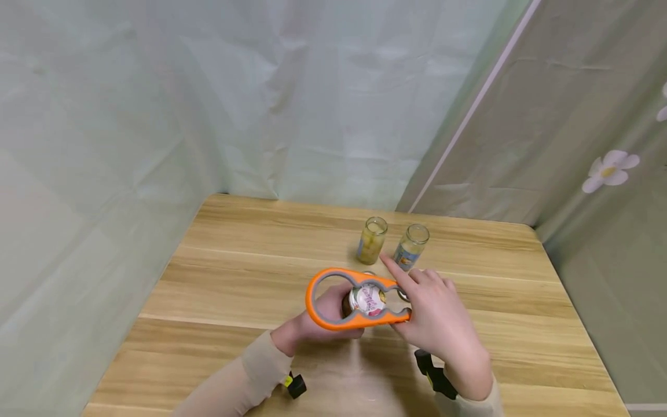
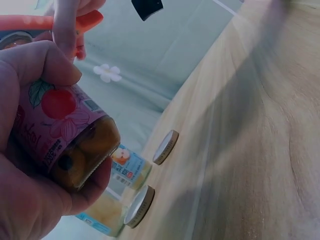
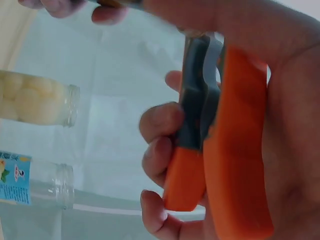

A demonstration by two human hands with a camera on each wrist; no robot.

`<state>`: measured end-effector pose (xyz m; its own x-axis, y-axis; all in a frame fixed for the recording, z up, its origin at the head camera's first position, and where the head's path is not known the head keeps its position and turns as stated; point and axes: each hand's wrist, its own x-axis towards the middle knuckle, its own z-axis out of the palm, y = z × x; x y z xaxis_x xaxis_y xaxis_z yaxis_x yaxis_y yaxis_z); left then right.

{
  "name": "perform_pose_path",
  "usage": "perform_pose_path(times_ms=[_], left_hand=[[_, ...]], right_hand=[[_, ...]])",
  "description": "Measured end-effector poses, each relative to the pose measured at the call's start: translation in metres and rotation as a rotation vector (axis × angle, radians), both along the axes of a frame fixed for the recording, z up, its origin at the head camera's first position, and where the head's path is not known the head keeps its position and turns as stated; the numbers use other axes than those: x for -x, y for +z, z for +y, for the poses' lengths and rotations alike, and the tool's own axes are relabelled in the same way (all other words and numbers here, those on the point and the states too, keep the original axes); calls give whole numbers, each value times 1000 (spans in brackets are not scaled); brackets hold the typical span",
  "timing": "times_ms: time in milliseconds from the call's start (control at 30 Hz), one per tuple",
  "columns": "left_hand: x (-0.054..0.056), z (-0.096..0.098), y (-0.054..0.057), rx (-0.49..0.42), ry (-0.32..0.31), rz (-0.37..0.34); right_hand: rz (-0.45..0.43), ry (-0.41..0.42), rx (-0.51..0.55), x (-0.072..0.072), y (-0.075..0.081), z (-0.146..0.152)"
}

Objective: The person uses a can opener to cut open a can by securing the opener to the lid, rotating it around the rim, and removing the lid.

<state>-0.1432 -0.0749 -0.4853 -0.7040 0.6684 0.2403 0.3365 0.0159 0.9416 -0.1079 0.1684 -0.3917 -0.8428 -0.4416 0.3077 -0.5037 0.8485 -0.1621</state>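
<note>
My left hand (image 2: 30, 195) grips a small glass jar (image 2: 75, 125) with a pink fruit label and round pieces inside, held up off the table. Its printed white lid (image 1: 367, 299) faces up in the head view. Around that lid lies an orange and grey jar opener (image 1: 383, 318), one of its inner grey curves beside the lid. The fingers and thumb of my right hand (image 1: 440, 313) are curled round the opener's two handles (image 3: 237, 150), with the index finger stretched forward in the head view. How tightly the opener bites the lid cannot be seen.
Behind the hands stand two lidless glass jars, one with pale round pieces (image 1: 372, 242), the other blue-labelled (image 1: 410, 248). Two loose metal lids, one nearer (image 2: 140, 206) and one farther (image 2: 166, 147), lie on the wooden table (image 1: 234, 278). Pale curtains (image 1: 312, 104) hang behind it.
</note>
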Motion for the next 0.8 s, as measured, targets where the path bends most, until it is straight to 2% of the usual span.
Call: perform_pose_path(times_ms=[100,200,333,467,533,667,800], left_hand=[[-1,-1,2,1,22,-23],[0,-3,4,-2,36,-21],[1,-4,2,-9,23,-10],[3,-6,3,-10,-6,-10],[4,-6,4,-11,-4,33],[4,-4,3,-19,-6,115],[3,-3,-1,37,-25,78]], right_hand=[[0,26,31,2,0,-1],[-48,57,82,3,1,0],[-102,100,144,3,2,3],[-120,120,190,4,3,2],[-136,108,192,4,1,1],[-223,70,175,6,-4,-2],[-334,16,160,4,-6,-5]])
